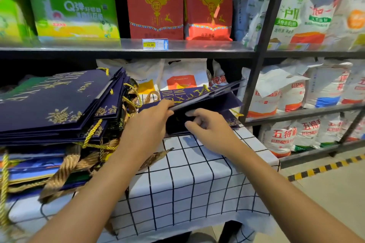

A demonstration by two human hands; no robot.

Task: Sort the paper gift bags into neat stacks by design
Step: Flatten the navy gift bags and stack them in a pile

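Note:
A navy gift bag with gold lettering (199,97) is tilted up off the checked tablecloth (197,179) at the table's far right. My left hand (148,124) grips its near left edge, thumb on top. My right hand (209,128) pinches its lower edge from the front, fingers curled. More navy bags lie flat under it (233,122). A tall untidy pile of navy bags with gold flowers (57,108) fills the left of the table. Blue and green bags (35,165) sit beneath that pile, with gold rope handles (92,134) spilling out.
A black metal shelf (118,49) with a price tag (155,44) runs right above the table, loaded with green and red rice bags. White rice sacks (284,96) fill the racks behind a black post (262,45). A yellow-black floor strip (324,167) lies to the right.

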